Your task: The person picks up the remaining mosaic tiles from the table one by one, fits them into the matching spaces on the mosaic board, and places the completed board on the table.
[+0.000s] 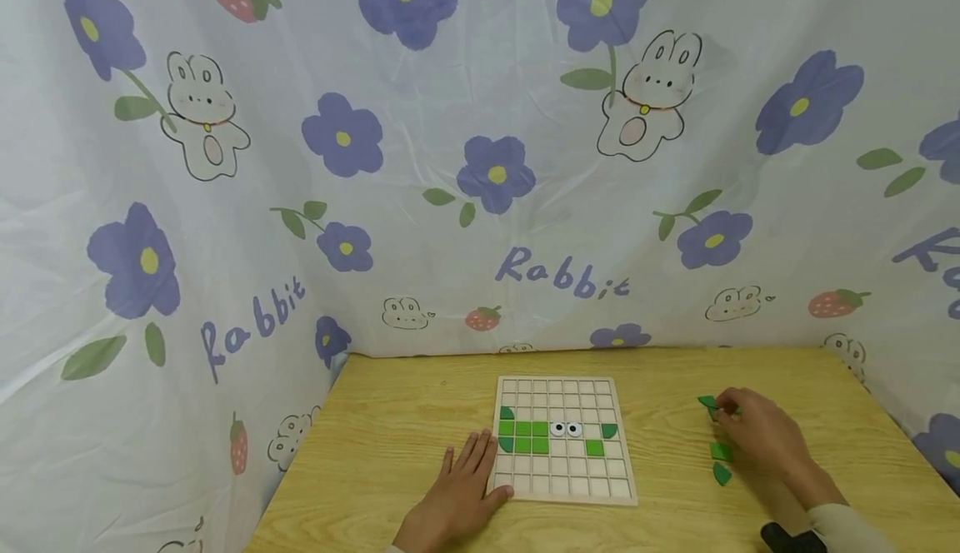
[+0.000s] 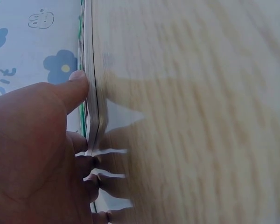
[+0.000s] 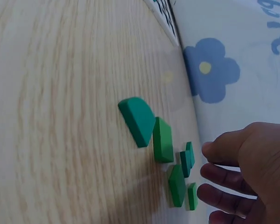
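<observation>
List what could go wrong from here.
The right grip might nudge neighbouring loose green pieces, which lie close together. The left grip rests at the left edge of the grid board; a push there could shift it, perhaps unsettling the eye discs.

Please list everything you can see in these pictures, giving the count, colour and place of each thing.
Table: one, yellowish wood grain, beneath everything
Fabric backdrop: one or more, white with purple flowers, rabbits and strawberries, behind the table
Grid board: one, pale wood, mid-table
Squares: six, light green, on the board
Quarter-round pieces: three, dark green, on the board
Eye pieces: two, white with black pupils, side by side on the board
Loose pieces: at least five, light and dark green, right of the board
Unclear object: one, black, bottom right
Sleeves: two, pale, bottom edge
Left hand: one, bare, at the board's left edge
Right hand: one, bare, at the loose pieces
</observation>
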The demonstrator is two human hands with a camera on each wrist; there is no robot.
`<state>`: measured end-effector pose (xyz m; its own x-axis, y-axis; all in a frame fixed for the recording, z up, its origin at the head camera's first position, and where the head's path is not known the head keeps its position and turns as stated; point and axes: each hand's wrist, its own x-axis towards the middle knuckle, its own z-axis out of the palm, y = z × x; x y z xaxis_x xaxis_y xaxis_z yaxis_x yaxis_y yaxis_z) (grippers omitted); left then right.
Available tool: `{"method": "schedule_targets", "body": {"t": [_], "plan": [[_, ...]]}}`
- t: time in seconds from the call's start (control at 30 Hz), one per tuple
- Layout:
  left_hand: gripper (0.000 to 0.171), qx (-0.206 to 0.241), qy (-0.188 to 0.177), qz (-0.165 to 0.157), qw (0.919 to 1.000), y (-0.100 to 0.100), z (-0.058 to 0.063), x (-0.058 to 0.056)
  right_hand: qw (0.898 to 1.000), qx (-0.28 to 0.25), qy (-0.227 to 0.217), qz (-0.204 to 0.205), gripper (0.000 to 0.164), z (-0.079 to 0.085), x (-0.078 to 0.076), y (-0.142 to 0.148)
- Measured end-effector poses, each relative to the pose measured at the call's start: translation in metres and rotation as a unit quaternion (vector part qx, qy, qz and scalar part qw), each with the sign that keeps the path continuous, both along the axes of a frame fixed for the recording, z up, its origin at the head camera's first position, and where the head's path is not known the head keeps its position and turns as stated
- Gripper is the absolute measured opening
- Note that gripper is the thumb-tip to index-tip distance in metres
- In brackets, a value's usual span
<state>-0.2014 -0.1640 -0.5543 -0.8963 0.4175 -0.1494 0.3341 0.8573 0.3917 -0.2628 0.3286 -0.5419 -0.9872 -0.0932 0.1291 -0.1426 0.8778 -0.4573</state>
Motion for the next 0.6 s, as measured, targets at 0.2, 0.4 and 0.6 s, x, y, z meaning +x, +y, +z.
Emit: {"method": "schedule_targets", "body": {"t": [0.2,0.4,0.6], "plan": [[0.089,0.023,-0.001,-0.003,0.9997,-0.006,-0.018,-0.008,0.999,0.017,-0.027,-0.002,0.026,-0.003,-0.002,0.005],[0.09,0.033,0.001,-0.01,0.9994,-0.009,-0.024,-0.01,1.0,0.016,-0.024,-0.011,0.032,-0.01,-0.001,0.006],[0.089,0.022,-0.013,0.0,0.9997,-0.005,-0.01,-0.004,1.0,0.018,-0.01,-0.016,0.028,-0.012,0.0,0.004]]}}
